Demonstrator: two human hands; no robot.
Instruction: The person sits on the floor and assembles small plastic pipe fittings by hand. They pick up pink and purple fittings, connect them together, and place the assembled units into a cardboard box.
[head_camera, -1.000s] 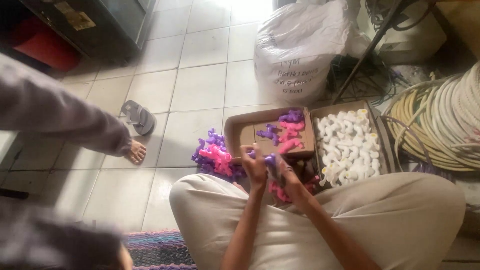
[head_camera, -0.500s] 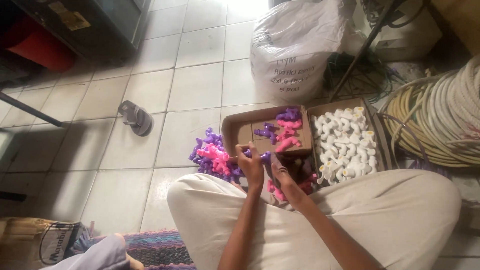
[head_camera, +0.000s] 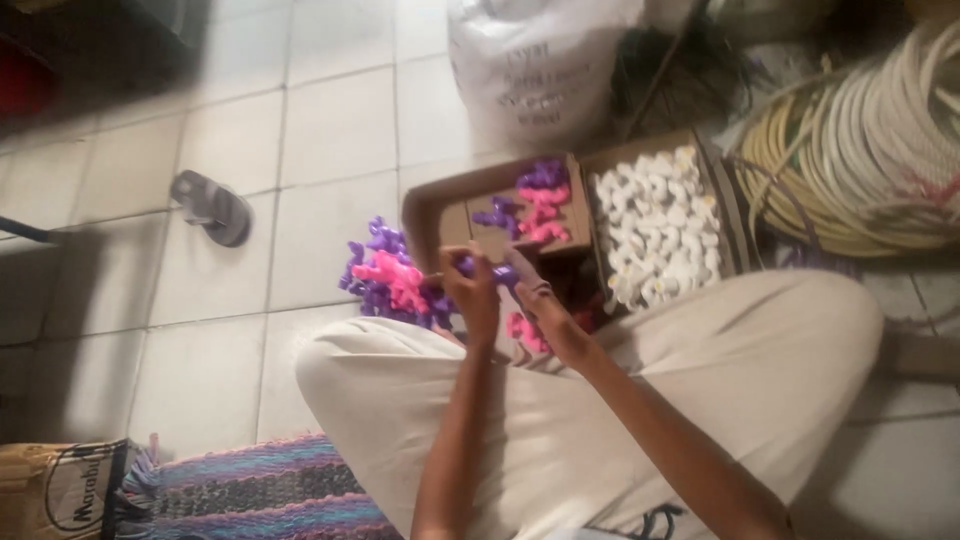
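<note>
Fitting a purple piece (head_camera: 487, 268) together, left hand (head_camera: 472, 298) and right hand (head_camera: 552, 318) both gripping it just below the box (head_camera: 440, 205); next, probably dropping it there.

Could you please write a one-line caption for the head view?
Both hands, left hand and right hand, hold a small purple piece above boxed plastic parts.

Ahead of the hands (head_camera: 510, 300) the way is crowded: a cardboard box (head_camera: 430, 205) of purple and pink pieces, a box of white pieces (head_camera: 655, 225) beside it, a white sack (head_camera: 540, 60) behind, coiled hose (head_camera: 860, 160) to the right. Left, the tiled floor (head_camera: 300, 150) lies open past a heap of purple and pink pieces (head_camera: 385, 280) and a sandal (head_camera: 212, 207).
</note>
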